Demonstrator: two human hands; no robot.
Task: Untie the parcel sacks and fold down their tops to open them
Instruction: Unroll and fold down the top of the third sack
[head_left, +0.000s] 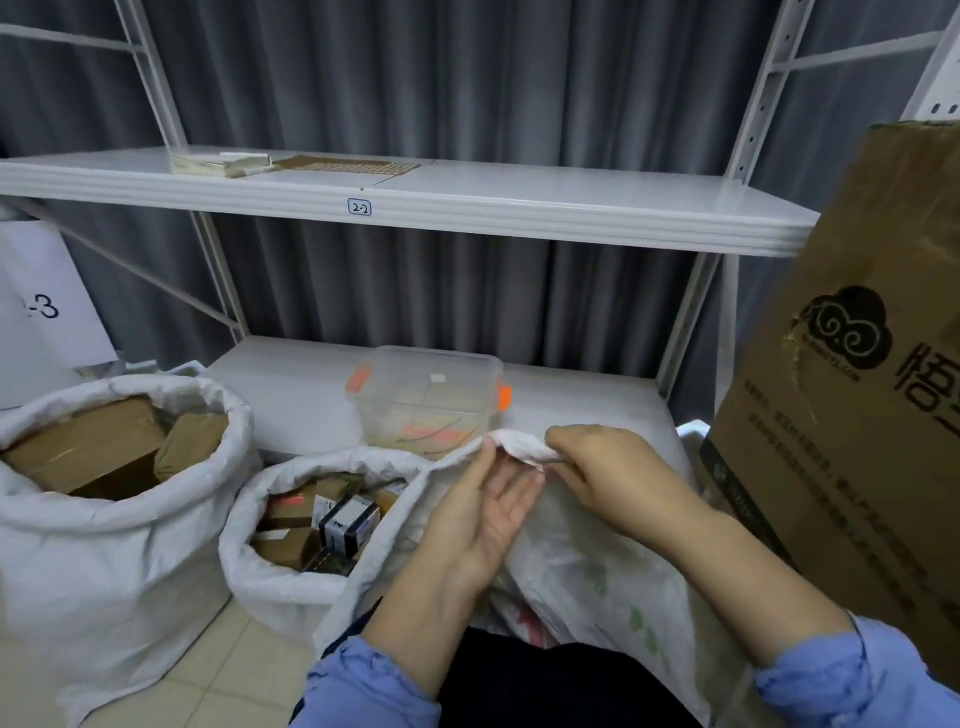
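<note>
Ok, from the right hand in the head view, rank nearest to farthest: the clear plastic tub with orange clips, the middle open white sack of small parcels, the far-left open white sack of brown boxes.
1. Clear plastic tub with orange clips, on the low shelf behind the right hand.
2. Middle open white sack, left of the hand.
3. Far-left open white sack, farthest left.

1. The held sack (571, 561), left sack (104, 545) and middle sack (270, 587) are white woven plastic, matt and creased.
2. The storage box (426, 395) is clear, glossy plastic.
3. The shelf (519, 208) is smooth white-painted metal.
4. The carton (857, 415) is matt brown cardboard, scuffed.
5. The curtain (415, 78) is grey matt cloth.
6. The floor (234, 675) is smooth pale tile.
</note>
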